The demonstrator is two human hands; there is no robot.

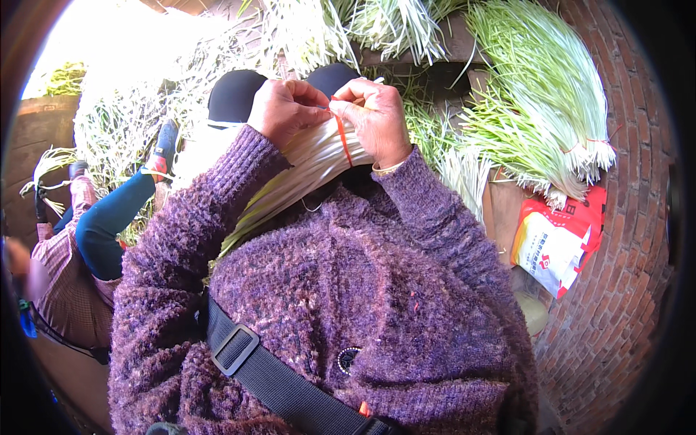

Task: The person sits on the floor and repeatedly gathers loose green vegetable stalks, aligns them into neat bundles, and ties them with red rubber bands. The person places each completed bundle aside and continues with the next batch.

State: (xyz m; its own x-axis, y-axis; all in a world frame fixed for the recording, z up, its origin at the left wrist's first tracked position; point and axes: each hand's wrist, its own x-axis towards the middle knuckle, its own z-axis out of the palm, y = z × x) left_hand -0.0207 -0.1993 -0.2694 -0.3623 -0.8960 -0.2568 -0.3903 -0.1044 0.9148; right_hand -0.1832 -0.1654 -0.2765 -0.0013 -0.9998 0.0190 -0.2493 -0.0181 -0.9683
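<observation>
A bundle of pale garlic chives (318, 152) lies across my lap, white stems to the right and yellow-green leaves running down to the left under my left forearm. A red tie (343, 142) runs over the stems near their white end. Above the bundle, my left hand (291, 109) and my right hand (375, 117) meet with thumbs and forefingers pinched close together. The tie's upper end is between the fingertips of my right hand. My left fingertips pinch at the same spot, where a bit of blue shows; what they hold is too small to tell.
Tied bundles of green chives (549, 92) lie at the right by a brick wall (625, 217). Below them is a red and white printed bag (549, 244). More chives (310, 38) lie ahead, with loose leaves (125, 119) at left. A co-worker (81, 272) sits at the far left.
</observation>
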